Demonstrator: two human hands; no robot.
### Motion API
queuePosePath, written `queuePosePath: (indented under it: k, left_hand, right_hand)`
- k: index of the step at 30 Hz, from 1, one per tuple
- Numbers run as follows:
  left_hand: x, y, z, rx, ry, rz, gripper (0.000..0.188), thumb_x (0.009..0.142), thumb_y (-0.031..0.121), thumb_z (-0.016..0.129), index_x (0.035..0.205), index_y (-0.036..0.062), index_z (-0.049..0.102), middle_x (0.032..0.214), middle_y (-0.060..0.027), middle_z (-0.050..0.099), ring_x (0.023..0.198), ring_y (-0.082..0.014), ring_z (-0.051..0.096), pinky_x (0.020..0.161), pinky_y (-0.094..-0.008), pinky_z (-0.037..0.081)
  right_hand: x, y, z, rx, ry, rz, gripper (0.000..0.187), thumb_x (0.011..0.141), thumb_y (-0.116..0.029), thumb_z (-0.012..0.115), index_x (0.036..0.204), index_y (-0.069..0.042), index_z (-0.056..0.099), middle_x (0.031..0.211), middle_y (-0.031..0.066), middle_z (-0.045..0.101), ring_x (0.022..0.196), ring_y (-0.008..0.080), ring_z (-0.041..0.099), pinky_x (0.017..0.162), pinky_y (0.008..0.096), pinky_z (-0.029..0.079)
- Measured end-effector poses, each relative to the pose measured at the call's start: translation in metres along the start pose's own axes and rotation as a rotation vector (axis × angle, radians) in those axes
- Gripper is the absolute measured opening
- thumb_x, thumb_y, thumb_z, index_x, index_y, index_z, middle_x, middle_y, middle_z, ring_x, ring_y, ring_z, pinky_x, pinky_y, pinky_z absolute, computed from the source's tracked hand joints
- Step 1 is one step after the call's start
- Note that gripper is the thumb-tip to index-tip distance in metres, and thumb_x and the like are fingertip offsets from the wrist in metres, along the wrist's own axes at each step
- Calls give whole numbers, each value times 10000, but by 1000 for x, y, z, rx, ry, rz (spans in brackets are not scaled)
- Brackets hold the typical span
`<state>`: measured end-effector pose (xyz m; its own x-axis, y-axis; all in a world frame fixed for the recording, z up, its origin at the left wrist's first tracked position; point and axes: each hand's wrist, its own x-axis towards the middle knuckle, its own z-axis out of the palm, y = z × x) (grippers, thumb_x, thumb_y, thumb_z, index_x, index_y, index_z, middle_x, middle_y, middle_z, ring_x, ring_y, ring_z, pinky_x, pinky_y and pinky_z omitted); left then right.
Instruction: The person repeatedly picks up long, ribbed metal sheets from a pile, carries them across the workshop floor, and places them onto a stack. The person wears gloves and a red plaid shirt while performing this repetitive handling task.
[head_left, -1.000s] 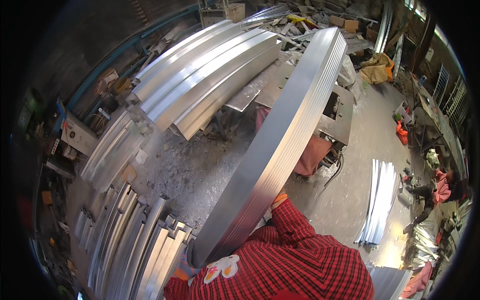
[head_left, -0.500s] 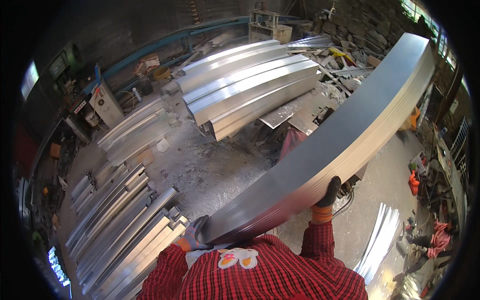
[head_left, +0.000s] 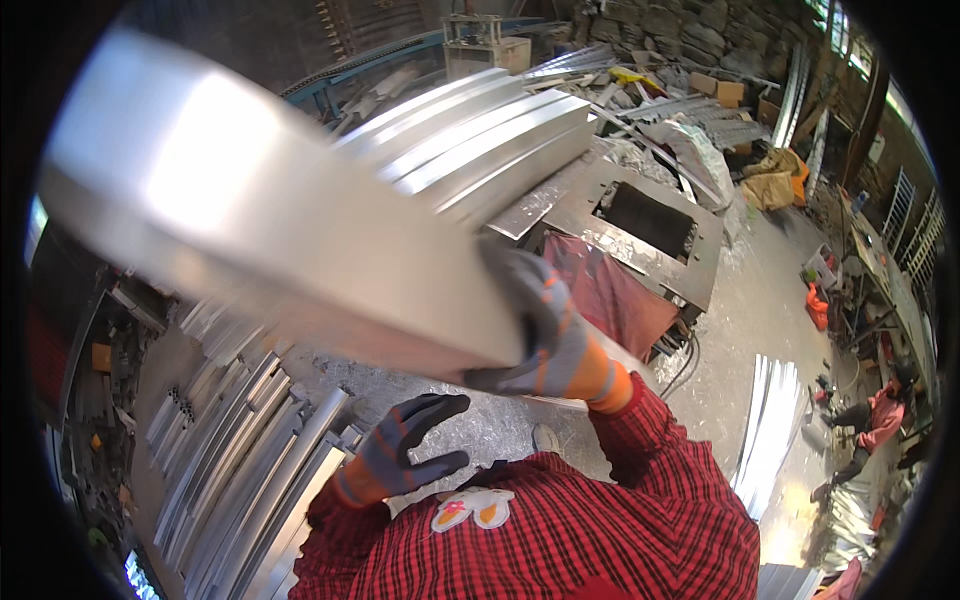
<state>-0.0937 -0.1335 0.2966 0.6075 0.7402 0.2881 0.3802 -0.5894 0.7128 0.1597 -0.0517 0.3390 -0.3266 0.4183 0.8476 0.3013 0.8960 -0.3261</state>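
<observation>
From the head view, my right hand (head_left: 545, 325) is closed around the near end of the long metal panel (head_left: 250, 215), fingers wrapped over its edge, glove grey with orange stripes. The panel now stretches up and to my left across the picture, blurred; half a second ago it ran up to my right, and both my hands were under it. My left hand (head_left: 410, 440) has come off it: it hangs open below the panel, fingers spread and curled, touching nothing. The panel is in the air in front of my chest, above the floor (head_left: 470, 420), carried by the right hand alone.

Past the panel lies a stack of like panels (head_left: 490, 140), and just right of it a metal frame (head_left: 650, 225) with a dark opening, a red cloth (head_left: 610, 295) hanging beneath. More strips (head_left: 240, 470) lie on the floor to my lower left, and a few (head_left: 770, 430) to my right. A person (head_left: 870, 430) crouches at the far right.
</observation>
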Motion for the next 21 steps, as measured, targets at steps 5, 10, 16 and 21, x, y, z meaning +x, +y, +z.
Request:
queuePosePath:
  k: [5, 10, 16, 21]
  left_hand:
    - [-8, 50, -49, 159, -50, 105, 637, 704, 371, 837, 1198, 7, 668, 1130, -162, 681, 1079, -347, 639, 942, -436, 491]
    - [-36, -4, -72, 140, 130, -332, 761, 744, 393, 808, 1348, 2, 562, 1310, -198, 605, 1210, -340, 579, 1014, -419, 450]
    - [-108, -179, -51, -466, -495, -995, 898, 844, 406, 751, 1556, 82, 311, 1576, -165, 358, 1461, -285, 329, 1178, -388, 292]
    - [-93, -210, 31, -727, -719, -882, 1014, 824, 435, 761, 1595, 119, 184, 1552, -182, 382, 1446, -297, 343, 1151, -395, 328]
  right_hand:
    - [-33, 0, 33, -131, -605, 221, 1019, 629, -541, 803, 1486, -124, 442, 1201, 267, 558, 1072, 414, 570, 902, 466, 457]
    - [-77, 18, 59, -120, -965, 180, 976, 625, -528, 802, 1489, -256, 436, 1295, 245, 518, 1042, 377, 553, 920, 453, 426]
    - [-109, 62, 46, -121, -1245, 105, 980, 635, -494, 803, 1506, -359, 373, 1363, 218, 490, 1103, 377, 545, 976, 523, 407]
    - [-134, 137, 20, -141, -1183, -26, 953, 597, -426, 852, 1456, -376, 442, 1340, 165, 501, 1170, 365, 543, 1069, 559, 365]
